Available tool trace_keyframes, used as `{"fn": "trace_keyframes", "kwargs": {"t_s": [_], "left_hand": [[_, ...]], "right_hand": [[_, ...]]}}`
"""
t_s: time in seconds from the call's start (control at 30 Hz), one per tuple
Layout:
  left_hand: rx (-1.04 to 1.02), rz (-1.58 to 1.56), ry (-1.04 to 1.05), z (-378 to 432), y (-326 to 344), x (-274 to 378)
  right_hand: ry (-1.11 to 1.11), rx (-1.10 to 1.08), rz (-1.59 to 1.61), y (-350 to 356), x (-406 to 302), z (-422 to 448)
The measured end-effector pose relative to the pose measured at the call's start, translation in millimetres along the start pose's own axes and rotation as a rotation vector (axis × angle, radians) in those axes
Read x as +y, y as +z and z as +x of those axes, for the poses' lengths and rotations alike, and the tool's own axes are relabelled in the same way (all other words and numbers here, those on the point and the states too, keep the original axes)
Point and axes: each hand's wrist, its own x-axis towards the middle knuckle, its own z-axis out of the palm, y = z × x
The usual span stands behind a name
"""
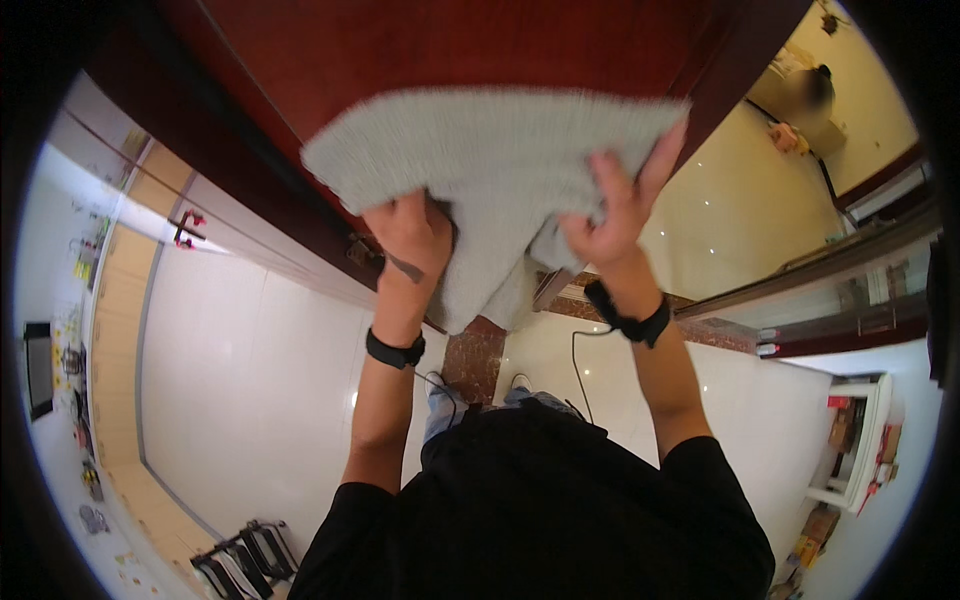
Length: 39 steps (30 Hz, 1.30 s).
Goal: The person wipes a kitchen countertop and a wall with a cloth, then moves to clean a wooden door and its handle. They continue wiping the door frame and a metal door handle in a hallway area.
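A grey towel-like cloth (pixel 487 150) is spread before a dark red wooden panel (pixel 450 45), its top edge fanned wide and its lower part hanging in folds. My left hand (pixel 412 232) grips the cloth near its left side, fingers partly hidden. On the other side my right hand (pixel 622 199) holds it, with some fingers stretched up along the right corner. Motion blurs both the cloth and the right hand. Whether the cloth touches the wood, I cannot tell. Black bands circle both wrists.
Below the cloth a brown marble strip (pixel 474 360) crosses the pale tiled floor (pixel 225 360). Cabinets (pixel 116 337) line the left side, with a black rack (pixel 244 559) at lower left. At right are a glazed sliding door (pixel 862 300), a white shelf (pixel 855 450) and a person (pixel 810 97) farther off.
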Motion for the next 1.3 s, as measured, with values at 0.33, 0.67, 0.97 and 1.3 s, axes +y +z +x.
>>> {"fn": "trace_keyframes", "kwargs": {"t_s": [0.33, 0.67, 0.97, 1.3], "left_hand": [[-0.671, -0.070, -0.380, -253, 16, 21], [-0.912, -0.515, -0.409, -190, -67, 28], [-0.672, -0.453, -0.869, -200, -130, -10], [-0.922, -0.672, -1.443, -238, -176, -50]], "right_hand": [[0.647, -0.501, 0.187, 15, -71, -227], [0.818, -0.773, 0.331, -47, -81, -220], [1.189, -0.828, 0.676, -28, -115, -161], [1.023, -0.856, 0.953, 34, -126, -129]]}}
